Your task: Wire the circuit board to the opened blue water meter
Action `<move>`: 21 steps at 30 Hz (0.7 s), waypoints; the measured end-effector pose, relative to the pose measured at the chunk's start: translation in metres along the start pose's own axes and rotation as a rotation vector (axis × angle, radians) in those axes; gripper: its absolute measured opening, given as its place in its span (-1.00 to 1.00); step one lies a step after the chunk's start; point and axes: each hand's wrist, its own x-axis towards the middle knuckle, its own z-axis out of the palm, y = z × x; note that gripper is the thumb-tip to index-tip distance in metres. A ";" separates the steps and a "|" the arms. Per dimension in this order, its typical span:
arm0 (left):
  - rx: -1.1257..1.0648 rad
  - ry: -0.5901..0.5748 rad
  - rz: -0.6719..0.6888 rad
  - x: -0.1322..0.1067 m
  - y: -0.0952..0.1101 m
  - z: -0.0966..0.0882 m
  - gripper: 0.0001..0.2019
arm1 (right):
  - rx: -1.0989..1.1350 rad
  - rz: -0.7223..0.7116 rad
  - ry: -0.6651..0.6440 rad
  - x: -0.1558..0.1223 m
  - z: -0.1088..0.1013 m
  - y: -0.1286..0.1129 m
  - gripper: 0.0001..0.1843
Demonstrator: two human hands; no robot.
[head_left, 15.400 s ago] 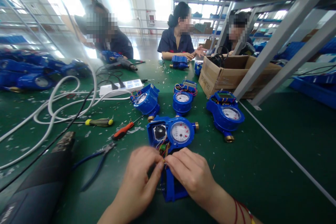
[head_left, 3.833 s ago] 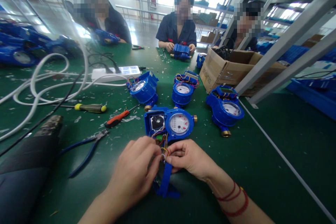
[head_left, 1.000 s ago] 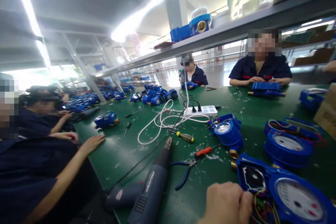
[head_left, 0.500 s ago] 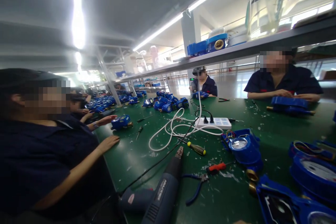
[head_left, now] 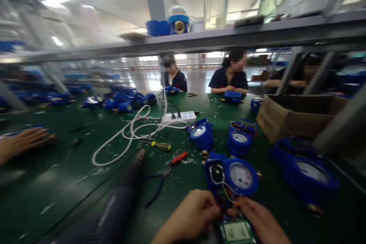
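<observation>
A blue water meter (head_left: 241, 175) lies close in front of me with its side housing uncovered, its white round dial facing up. Thin yellow and white wires (head_left: 227, 193) run from it down to a circuit board (head_left: 236, 232) with a pale display, near the bottom edge. My left hand (head_left: 193, 213) is closed at the left of the wires, its fingertips pinched; what is in them is hidden. From the other side, my right hand (head_left: 259, 219) is closed on the wires just above the board, partly covering them.
Left of my hands lie a heat gun (head_left: 114, 202), blue-handled pliers (head_left: 160, 185), a red screwdriver (head_left: 179, 158) and a yellow-black screwdriver (head_left: 160, 146). A power strip (head_left: 180, 117) with a looped white cable, more meters (head_left: 239, 141) and a cardboard box (head_left: 286, 122) stand beyond. Co-workers sit across; a co-worker's hand (head_left: 28, 141) is at left.
My view has swung right and levelled. Both my hands now show at the near meter; before, only a sliver of skin showed at the bottom edge. The box has come into view.
</observation>
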 end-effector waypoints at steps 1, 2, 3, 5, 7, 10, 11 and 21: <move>0.004 -0.004 0.011 0.001 0.000 -0.002 -0.82 | 0.060 -0.020 0.010 -0.005 0.001 -0.003 -0.56; 0.010 -0.009 0.018 0.002 0.000 -0.004 -0.81 | 0.100 -0.055 0.013 -0.007 0.003 -0.005 -0.58; 0.017 -0.011 0.028 0.002 0.001 -0.006 -0.78 | 0.124 -0.073 -0.022 -0.008 0.004 -0.008 -0.60; 0.032 -0.015 0.041 0.002 0.001 -0.008 -0.76 | 0.164 -0.040 -0.117 -0.009 0.004 -0.012 -0.64; 0.041 -0.025 0.044 0.001 0.002 -0.009 -0.74 | 0.193 -0.021 -0.132 -0.009 0.001 -0.013 -0.65; 0.051 -0.050 0.037 -0.001 0.000 -0.009 -0.71 | 0.236 -0.020 -0.073 -0.010 -0.005 -0.010 -0.64; 0.053 -0.062 0.033 -0.001 0.000 -0.010 -0.71 | 0.243 -0.020 -0.057 -0.009 -0.006 -0.009 -0.64; 0.375 0.110 0.097 -0.001 0.009 -0.017 -0.65 | 0.086 -0.151 -0.007 -0.014 -0.005 -0.019 -0.68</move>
